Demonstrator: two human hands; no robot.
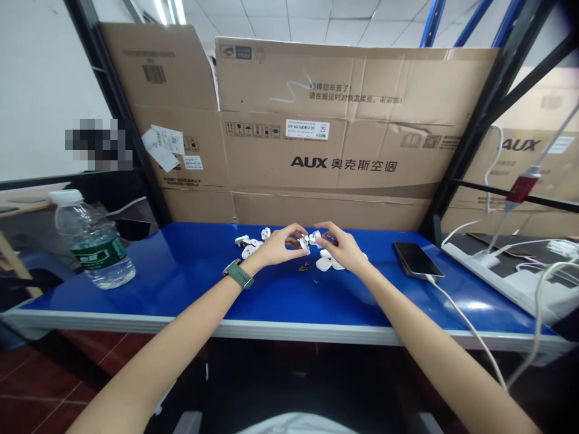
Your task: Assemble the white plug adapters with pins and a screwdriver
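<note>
Spreading below is a blue tabletop point(181, 271). The left hand point(279, 246), nearly closed, pinches a white piece point(304, 243); the right hand point(344, 246), similarly curled, pinches a second piece point(313, 239) just beside. White parts point(248, 251) lie near both; tiny brass-toned bits point(303, 267) lie between.

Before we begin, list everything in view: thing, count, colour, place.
table: one, blue top, centre
bottle: one, clear, green label, far left
white pieces: several, white, centre
metal bits: several, brassy, centre
phone: one, black, table's right
cables: several, mainly white, right
connector: one, red, far right
cardboard: several sections, brown, background
frame bars: several, black, sides
watch: one, green strap, left wrist
left hand: one, bare, centre, holding white piece
right hand: one, bare, centre, holding white piece
</note>
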